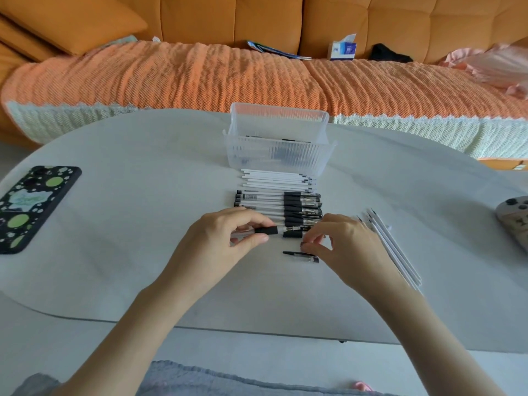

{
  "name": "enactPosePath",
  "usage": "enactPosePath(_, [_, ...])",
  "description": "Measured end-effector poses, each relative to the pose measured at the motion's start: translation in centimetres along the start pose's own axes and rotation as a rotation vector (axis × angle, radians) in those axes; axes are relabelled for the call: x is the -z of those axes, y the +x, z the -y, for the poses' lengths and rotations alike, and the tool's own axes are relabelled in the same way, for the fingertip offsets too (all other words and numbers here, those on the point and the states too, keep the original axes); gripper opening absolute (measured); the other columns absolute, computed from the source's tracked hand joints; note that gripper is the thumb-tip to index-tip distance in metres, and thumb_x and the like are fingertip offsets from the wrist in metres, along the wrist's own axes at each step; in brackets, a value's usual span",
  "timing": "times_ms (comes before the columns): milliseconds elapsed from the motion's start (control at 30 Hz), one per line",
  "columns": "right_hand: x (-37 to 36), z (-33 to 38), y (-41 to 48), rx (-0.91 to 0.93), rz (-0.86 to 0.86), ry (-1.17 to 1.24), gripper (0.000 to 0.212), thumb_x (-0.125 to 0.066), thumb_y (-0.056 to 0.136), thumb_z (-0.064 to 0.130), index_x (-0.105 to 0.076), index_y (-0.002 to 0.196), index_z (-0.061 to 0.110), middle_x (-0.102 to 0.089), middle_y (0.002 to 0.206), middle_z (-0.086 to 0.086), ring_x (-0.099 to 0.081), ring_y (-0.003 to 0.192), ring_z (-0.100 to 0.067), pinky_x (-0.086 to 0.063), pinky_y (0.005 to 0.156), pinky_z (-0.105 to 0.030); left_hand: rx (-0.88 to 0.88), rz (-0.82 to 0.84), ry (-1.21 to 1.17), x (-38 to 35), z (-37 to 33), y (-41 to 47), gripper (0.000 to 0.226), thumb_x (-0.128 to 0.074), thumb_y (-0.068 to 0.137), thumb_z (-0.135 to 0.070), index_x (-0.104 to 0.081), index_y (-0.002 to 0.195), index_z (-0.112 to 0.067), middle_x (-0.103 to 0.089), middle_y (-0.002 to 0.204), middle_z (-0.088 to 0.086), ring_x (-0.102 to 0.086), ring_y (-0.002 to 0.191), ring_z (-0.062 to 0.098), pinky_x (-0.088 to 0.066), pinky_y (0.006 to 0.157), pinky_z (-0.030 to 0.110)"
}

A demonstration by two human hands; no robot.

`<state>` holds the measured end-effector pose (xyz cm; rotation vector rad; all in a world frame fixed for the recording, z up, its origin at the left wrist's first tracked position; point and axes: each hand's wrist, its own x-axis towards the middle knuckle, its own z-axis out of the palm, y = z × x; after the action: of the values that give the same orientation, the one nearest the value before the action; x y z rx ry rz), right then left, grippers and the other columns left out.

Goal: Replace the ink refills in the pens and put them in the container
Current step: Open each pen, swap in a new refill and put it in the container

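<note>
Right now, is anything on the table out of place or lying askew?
Mostly tidy. One pen cap lies alone in front of the row of pens, apart from any pen. The bundle of refills at the right lies diagonally, while the refills by the container lie straight. Nothing looks spilled or broken.

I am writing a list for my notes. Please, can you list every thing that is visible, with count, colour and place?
container: one, clear, table centre far
white refills: several, before container
pens: a row, clear and black, below refills
loose cap: one, near right hand
refills at right: several, white
phone: one, black-green, left
controller: one, right edge
tissue box: one, sofa
left hand: holds a pen
right hand: at the pen's tip
</note>
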<state>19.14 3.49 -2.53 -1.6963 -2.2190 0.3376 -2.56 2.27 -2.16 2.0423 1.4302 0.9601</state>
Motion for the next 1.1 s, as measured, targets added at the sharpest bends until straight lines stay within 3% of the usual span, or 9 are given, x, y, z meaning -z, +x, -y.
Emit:
enactPosePath(167, [-0.3,-0.3,0.1,0.01,-0.006,0.059,0.002,-0.071,0.08,0.029,-0.07,0.079,0.028,-0.056,0.074,0.017,-0.045,0.059,0.004,-0.031,0.054,-0.015,0.006,0.007,0.0,0.0,0.1,-0.1,0.02,-0.072,0.08,-0.023,-0.07,0.096,-0.034,-0.066,0.095,-0.025,-0.059,0.091,-0.006,-0.045,0.082,0.013])
enactPosePath(267, [-0.3,-0.6,0.2,0.002,-0.034,0.146,0.004,-0.075,0.077,0.026,-0.071,0.078,0.026,-0.054,0.07,0.019,-0.048,0.058,0.001,-0.033,0.055,-0.015,-0.023,0.045,-0.014,0.0,0.0,-0.2,0.031,-0.069,0.084,-0.022,-0.064,0.108,-0.042,-0.062,0.096,-0.029,-0.057,0.09,-0.008,-0.043,0.08,0.008])
enactPosePath(400, [0.8,-0.2,0.1,0.031,-0.086,0.407,0.012,-0.078,0.073,0.02,-0.073,0.084,0.021,-0.06,0.074,0.012,-0.052,0.066,-0.004,-0.035,0.059,-0.009,-0.116,0.139,0.05,-0.3,-0.2,-0.3,0.039,-0.06,0.091,-0.022,-0.057,0.121,-0.046,-0.055,0.092,-0.017,-0.054,0.076,0.007,-0.044,0.068,0.016])
enactPosePath(533, [1.5,0.7,-0.3,0.07,-0.047,0.559,0.014,-0.076,0.074,0.024,-0.072,0.086,0.028,-0.065,0.077,0.013,-0.054,0.068,-0.008,-0.037,0.06,-0.013,-0.153,0.137,0.074,-0.5,-0.3,-0.2,0.037,-0.061,0.09,-0.015,-0.061,0.117,-0.041,-0.05,0.085,-0.017,-0.049,0.066,-0.005,-0.033,0.059,0.008])
enactPosePath(633, [1.1,1.0,-0.2,0.09,-0.048,0.579,0.01,-0.074,0.077,0.016,-0.073,0.079,0.026,-0.065,0.073,0.011,-0.05,0.063,-0.006,-0.035,0.058,-0.014,-0.151,0.141,0.066,-0.6,-0.3,-0.3,0.032,-0.06,0.089,-0.02,-0.062,0.113,-0.042,-0.052,0.09,-0.022,-0.053,0.074,-0.005,-0.035,0.061,0.008])
enactPosePath(767, [0.8,1.5,-0.4,0.118,-0.026,0.562,0.006,-0.074,0.078,0.015,-0.074,0.076,0.02,-0.064,0.07,0.01,-0.048,0.061,-0.006,-0.033,0.058,-0.014,-0.159,0.067,0.08,-1.0,-0.4,-0.3,0.02,-0.055,0.08,-0.05,-0.063,0.094,-0.037,-0.059,0.09,-0.024,-0.057,0.072,0.001,-0.043,0.06,0.017])
enactPosePath(933, [0.6,1.7,-0.5,0.168,-0.042,0.609,0.005,-0.073,0.078,0.014,-0.074,0.075,0.018,-0.066,0.072,0.004,-0.048,0.061,-0.009,-0.035,0.057,-0.016,-0.17,-0.077,0.099,-1.2,-1.0,-0.5,0.017,-0.056,0.082,-0.046,-0.066,0.084,-0.032,-0.063,0.078,-0.022,-0.057,0.071,-0.007,-0.048,0.06,0.023])
enactPosePath(1100, [0.6,1.9,-0.6,0.299,-0.152,0.523,0.005,-0.073,0.078,0.007,-0.074,0.076,0.011,-0.066,0.073,0.002,-0.051,0.063,-0.006,-0.034,0.059,-0.008,-0.184,-0.101,0.094,-1.1,-1.7,-0.4,0.011,-0.063,0.082,-0.035,-0.069,0.078,-0.028,-0.062,0.067,-0.017,-0.045,0.056,-0.01,-0.026,0.051,0.005])
